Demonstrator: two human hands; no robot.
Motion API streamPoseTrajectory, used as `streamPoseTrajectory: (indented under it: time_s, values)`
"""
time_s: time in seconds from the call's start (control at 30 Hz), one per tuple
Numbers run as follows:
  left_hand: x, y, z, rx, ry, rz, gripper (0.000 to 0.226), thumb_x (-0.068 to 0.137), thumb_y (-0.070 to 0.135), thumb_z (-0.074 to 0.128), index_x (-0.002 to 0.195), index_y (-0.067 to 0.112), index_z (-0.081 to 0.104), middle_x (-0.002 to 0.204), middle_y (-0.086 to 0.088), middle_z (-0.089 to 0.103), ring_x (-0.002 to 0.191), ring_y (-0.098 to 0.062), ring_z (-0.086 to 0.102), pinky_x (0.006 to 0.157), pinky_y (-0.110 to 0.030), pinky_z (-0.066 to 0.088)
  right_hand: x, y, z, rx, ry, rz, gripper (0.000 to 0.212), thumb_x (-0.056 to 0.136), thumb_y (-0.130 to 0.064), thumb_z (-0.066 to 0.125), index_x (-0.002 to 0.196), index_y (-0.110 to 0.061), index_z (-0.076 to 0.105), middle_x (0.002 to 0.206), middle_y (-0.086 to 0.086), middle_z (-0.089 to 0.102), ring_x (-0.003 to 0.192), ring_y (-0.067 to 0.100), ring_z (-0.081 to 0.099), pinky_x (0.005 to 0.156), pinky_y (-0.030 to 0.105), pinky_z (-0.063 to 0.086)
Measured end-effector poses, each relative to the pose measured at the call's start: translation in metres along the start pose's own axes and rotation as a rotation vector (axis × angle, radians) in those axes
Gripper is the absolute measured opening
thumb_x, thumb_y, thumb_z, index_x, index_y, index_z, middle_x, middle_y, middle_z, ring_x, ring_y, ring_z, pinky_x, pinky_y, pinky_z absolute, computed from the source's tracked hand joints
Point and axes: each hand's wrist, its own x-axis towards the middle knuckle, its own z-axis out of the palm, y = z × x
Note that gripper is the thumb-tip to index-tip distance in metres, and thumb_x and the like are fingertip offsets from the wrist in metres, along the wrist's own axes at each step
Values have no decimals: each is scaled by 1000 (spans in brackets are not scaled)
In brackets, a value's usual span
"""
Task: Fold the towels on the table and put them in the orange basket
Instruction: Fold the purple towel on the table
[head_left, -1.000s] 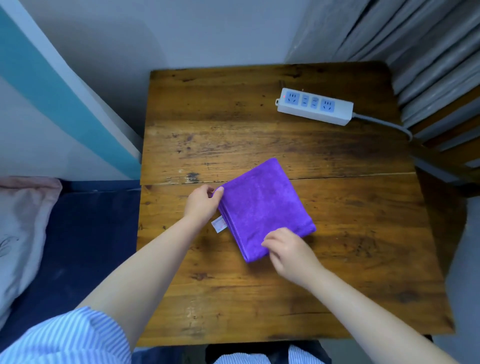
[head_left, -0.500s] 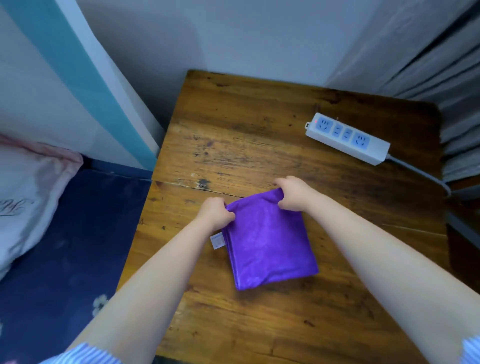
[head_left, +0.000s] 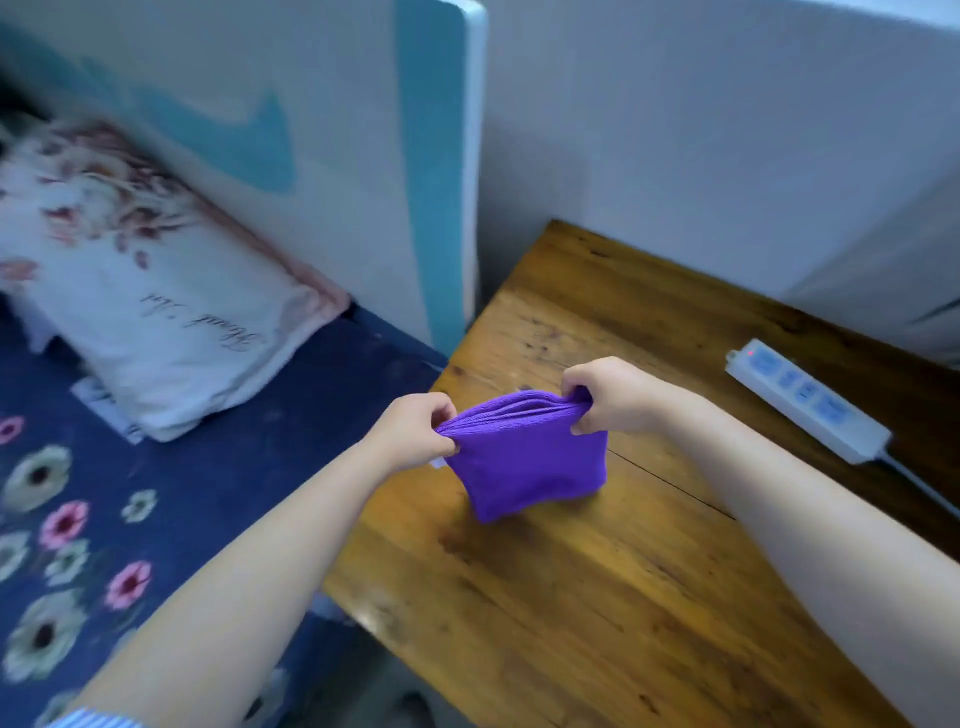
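**Folded purple towel held up by both hands over the table**

Near the centre of the frame, the folded purple towel hangs in the air above the wooden table, its lower edge drooping toward the tabletop; whether that edge touches the wood cannot be told. The left hand pinches the towel's upper left corner, fingers curled tight round the stacked layers. The right hand grips the upper right corner the same way, fingers clenched on the fabric. Between the two hands the folded edge stretches in a shallow arc, its layers showing as ridges. A small white tag peeks out just below the left hand.

At the right of the frame a white power strip lies on the table, a red light lit at its far end. In the left half, a floral pillow rests on a dark blue flowered bedspread, against a white and teal headboard.
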Motion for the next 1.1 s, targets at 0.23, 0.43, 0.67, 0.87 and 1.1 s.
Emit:
streamPoseTrajectory:
  time_s: [0.23,0.43,0.67,0.87,1.1]
  values:
    - [-97,-90,-90,-111,368,9,38,73,-2,62,59,28,44,67,7,51,64,-13,45,59,-20,36,9,-154,5,-83,190,-220,40,77,-12,68,114,-8,55,111,10,63,94,24,53,74,26,38]
    - [-227,-204,-175,-195,591,10,27,74,-1,66,72,21,50,71,1,53,71,-18,48,61,-16,36,-4,-333,34,-133,209,-406,33,79,-17,69,104,4,64,87,12,53,97,31,52,75,30,32]
    - [-366,-325,-256,-368,881,-48,39,76,-3,64,67,29,43,65,7,49,57,-4,45,64,-25,36,-13,-528,77,29,194,-571,26,78,-12,69,98,4,62,84,10,54,80,19,46,64,26,29]
    - [-431,-410,-316,-443,1100,-158,28,84,-5,59,77,19,48,79,-4,56,76,-16,49,62,-20,35,15,-668,104,195,230,-705,10,77,-5,69,84,-5,61,71,5,52,77,18,47,55,25,31]
    - [-452,-515,-388,-513,1208,-316,33,88,2,53,70,28,43,74,-2,52,77,-19,50,64,-32,40,90,-801,144,214,161,-807,24,82,-8,65,102,3,59,88,12,56,84,18,48,65,23,29]
